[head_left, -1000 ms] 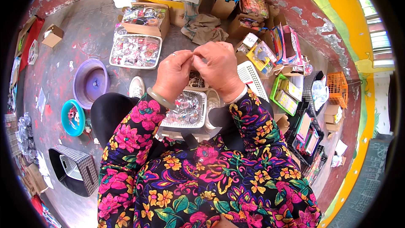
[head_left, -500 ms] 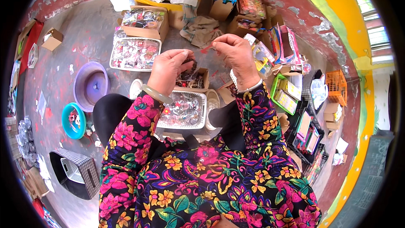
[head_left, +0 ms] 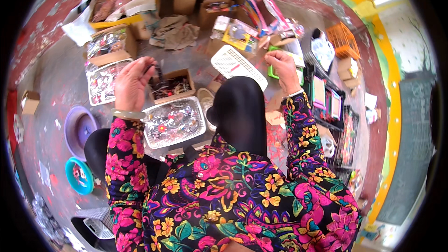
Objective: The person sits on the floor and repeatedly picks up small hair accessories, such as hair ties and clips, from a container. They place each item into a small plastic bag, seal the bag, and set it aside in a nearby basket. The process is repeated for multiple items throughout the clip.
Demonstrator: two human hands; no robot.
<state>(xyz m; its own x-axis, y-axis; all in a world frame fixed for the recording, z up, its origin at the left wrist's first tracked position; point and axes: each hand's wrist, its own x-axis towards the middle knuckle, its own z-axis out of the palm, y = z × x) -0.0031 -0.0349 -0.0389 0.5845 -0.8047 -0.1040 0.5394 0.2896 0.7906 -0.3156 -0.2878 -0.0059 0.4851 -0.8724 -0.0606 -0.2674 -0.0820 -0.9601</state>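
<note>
Hands (head_left: pixel 132 84) apart, white basket (head_left: pixel 181 141), purple tub (head_left: pixel 71 130)

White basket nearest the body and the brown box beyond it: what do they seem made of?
The white basket is probably moulded plastic, perhaps slightly glossy, given its smooth rounded rim. The brown box seems matt cardboard, given its thin, plain walls.

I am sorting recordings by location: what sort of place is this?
Probably a storeroom or small workshop: a white basket of small plastic-wrapped items, an open cardboard box and an orange crate suggest this.
</note>
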